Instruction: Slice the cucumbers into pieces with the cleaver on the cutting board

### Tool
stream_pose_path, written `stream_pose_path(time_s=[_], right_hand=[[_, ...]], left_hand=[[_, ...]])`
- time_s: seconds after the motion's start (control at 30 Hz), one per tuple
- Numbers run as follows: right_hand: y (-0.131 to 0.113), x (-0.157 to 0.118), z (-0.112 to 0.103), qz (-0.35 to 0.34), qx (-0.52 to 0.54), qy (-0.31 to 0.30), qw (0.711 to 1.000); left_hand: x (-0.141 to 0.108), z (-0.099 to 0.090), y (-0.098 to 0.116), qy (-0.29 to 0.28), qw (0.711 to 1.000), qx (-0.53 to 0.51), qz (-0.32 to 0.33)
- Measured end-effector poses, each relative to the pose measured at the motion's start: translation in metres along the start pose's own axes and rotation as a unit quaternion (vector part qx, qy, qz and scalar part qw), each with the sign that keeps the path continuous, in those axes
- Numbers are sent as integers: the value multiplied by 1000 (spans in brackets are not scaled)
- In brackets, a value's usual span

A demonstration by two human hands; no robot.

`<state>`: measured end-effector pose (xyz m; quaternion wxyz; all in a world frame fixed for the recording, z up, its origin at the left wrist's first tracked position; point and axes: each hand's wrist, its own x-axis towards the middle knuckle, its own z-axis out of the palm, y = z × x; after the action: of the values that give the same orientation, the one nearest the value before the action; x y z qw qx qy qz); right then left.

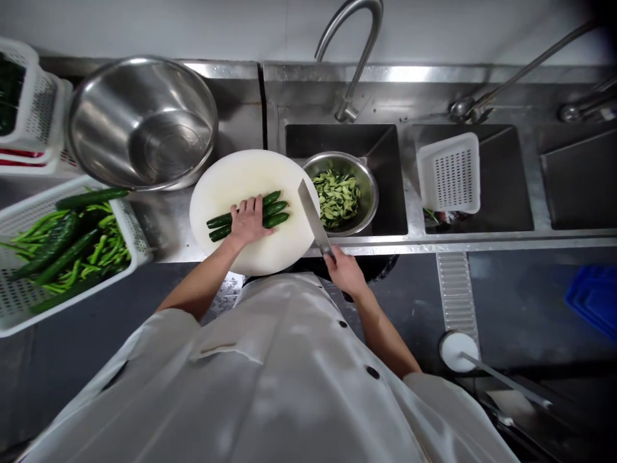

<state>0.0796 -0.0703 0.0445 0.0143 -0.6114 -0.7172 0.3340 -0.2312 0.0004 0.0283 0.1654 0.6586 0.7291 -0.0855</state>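
Observation:
My left hand (pixel 249 222) lies flat across three green cucumbers (pixel 275 208) on a round white cutting board (pixel 260 257), its thumb spread apart. The cucumbers sit side by side, their middles hidden under the palm. In my right hand (pixel 346 270), closed around the handle, is a kitchen knife (pixel 313 215) with a broad steel blade. The blade points away from me over the board's right edge, apart from the cucumbers. Just right of the board, a steel bowl (pixel 370 186) holds cut cucumber pieces (pixel 337 198).
A large steel basin (pixel 144 128) stands behind the board at left. Nearer, a white basket (pixel 137 228) holds cucumbers and green peppers. Sinks lie at right under a curved faucet (pixel 366 58); one contains a white perforated basket (pixel 453 173). More stacked baskets (pixel 43 116) are at far left.

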Motion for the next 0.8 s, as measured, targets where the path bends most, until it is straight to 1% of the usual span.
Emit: stream_pose_path(time_s=[0.1, 0.2, 0.27, 0.37, 0.53, 0.67, 0.8], right_hand=[[-27, 19, -7, 3, -98, -45, 994], [-46, 25, -8, -17, -132, -80, 988], [-51, 26, -8, -28, -135, -87, 987], [-53, 25, -11, -29, -134, -90, 986], [-65, 17, -22, -3, -141, -103, 985], [-84, 6, -30, -13, -145, -120, 982], [-101, 3, -32, -25, -154, -151, 976]], left_hand=[[9, -3, 1, -7, 998, -14, 53], [15, -2, 1, -6, 997, -29, 68], [17, 0, 2, -1, 997, -33, 69], [19, 1, 4, 4, 997, -32, 66], [20, 2, 2, 15, 997, -37, 67], [10, 5, -7, 32, 998, -37, 48], [-2, 10, -15, 31, 998, -37, 29]])
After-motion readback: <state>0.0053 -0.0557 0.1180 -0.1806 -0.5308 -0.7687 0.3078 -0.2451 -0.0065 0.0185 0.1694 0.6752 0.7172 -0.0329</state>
